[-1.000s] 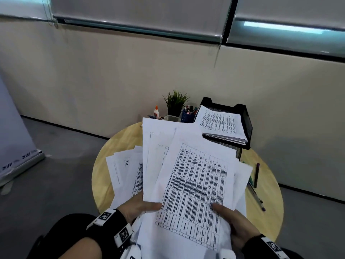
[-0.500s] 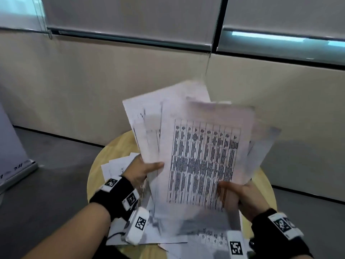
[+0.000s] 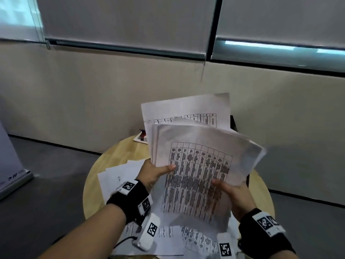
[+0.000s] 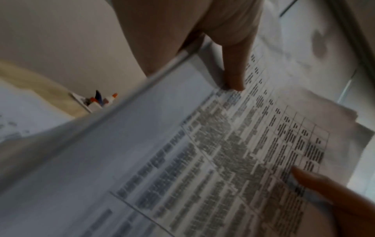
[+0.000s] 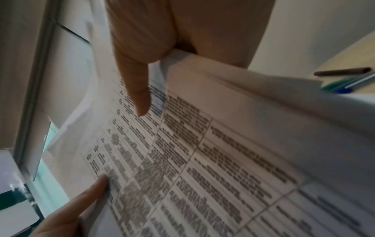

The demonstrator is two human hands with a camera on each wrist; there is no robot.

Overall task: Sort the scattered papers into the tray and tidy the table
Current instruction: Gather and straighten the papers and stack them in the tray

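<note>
I hold a loose stack of printed papers (image 3: 197, 165) upright above the round wooden table (image 3: 119, 154). My left hand (image 3: 155, 171) grips its left edge, thumb across the front sheet. My right hand (image 3: 231, 191) grips the right edge, thumb on the printed grid. In the left wrist view the stack of papers (image 4: 202, 160) shows under my left thumb (image 4: 235, 73). The right wrist view has the same papers (image 5: 202, 160) pinched under my right thumb (image 5: 140, 96). More sheets (image 3: 119, 176) lie on the table at left and near me (image 3: 171, 238). The stack hides all of the black tray but one corner (image 3: 233, 122).
A flat white item with small stationery (image 3: 141, 137) sits at the table's far edge; a glue bottle (image 4: 110, 98) shows there. Pens (image 5: 345, 78) lie on the table at right. A beige wall stands close behind, grey floor all around.
Both hands have lifted the stack off the table and tipped it upright, squaring the fanned sheets closer together. The stack now hides the tray and plant.
</note>
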